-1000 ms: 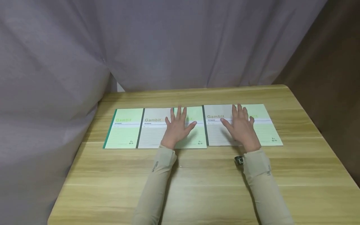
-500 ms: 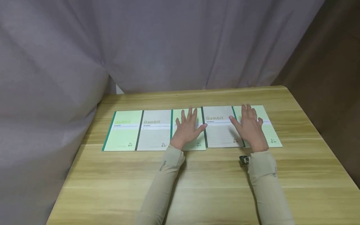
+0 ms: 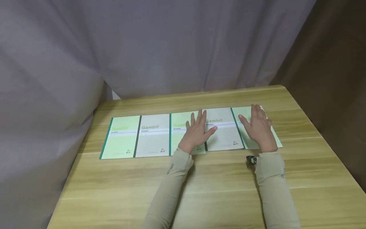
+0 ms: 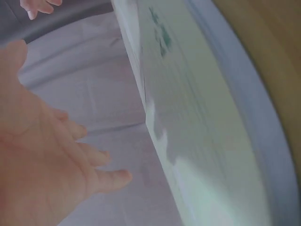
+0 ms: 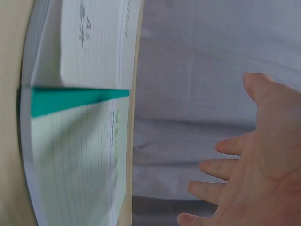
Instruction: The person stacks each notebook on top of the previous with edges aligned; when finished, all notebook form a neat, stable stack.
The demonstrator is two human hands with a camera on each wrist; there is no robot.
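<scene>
Head view shows five notebooks [image 3: 154,135] in a row on the table [image 3: 200,190]. Left hand [image 3: 197,133] lies flat on the middle ones, right hand [image 3: 258,128] flat on the rightmost, fingers straight.

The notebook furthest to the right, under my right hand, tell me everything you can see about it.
The rightmost notebook is a thin, pale green paper-covered book with a darker green spine strip along its left edge. It lies flat and closed on the wooden table, last in a row of five, its spine edge meeting the grey notebook beside it. The right hand rests on it with fingers straight, hiding most of the cover and its printed title.
</scene>
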